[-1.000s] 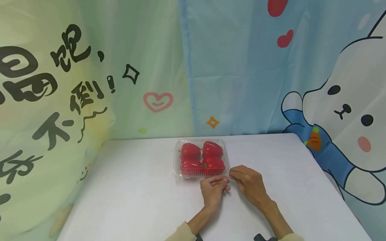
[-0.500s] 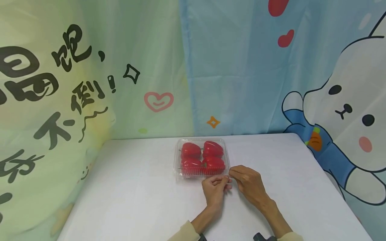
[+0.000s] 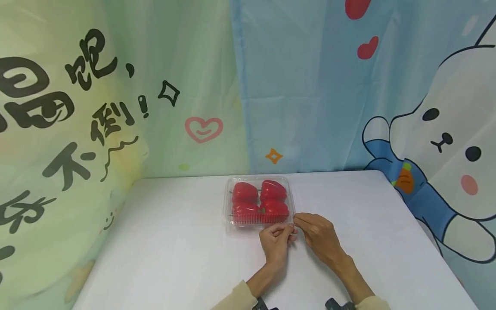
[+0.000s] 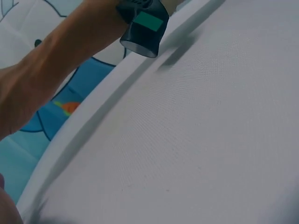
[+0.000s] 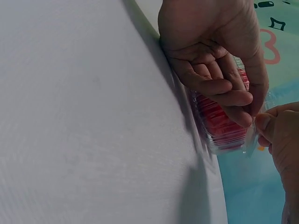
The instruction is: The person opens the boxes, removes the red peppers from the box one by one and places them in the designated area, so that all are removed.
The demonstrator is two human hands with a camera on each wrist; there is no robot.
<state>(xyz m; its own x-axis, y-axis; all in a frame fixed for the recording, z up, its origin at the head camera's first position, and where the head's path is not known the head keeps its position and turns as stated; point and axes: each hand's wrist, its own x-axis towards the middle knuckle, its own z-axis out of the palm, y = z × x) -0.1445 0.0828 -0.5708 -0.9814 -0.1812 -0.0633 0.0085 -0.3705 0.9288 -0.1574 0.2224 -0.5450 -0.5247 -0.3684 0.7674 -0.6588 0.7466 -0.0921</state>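
left hand [image 3: 276, 243]: fingers curled, pinching the near right corner of the clear plastic box [image 3: 258, 202] from the front, thumb and forefinger closed on the rim
right hand [image 3: 318, 234]: fingertips pinching the same corner from the right side, touching the left hand's fingertips; in the right wrist view the rim sits between the two sets of fingers [image 5: 219, 86]
clear plastic box: lid down, resting flat on the white surface [image 3: 174, 249], near its middle and towards the far edge
red peppers [image 3: 260, 201]: four of them inside the box, two by two, filling it
in the way: both hands cover the near right corner; how the lid and tray meet there cannot be told
wrists: a dark wrist device [image 4: 142, 26] on the right forearm, cream sleeve [image 3: 234, 299] on the left arm
around: printed curtain [image 3: 302, 86] with a cartoon rabbit [image 3: 449, 142] hanging behind and beside the surface
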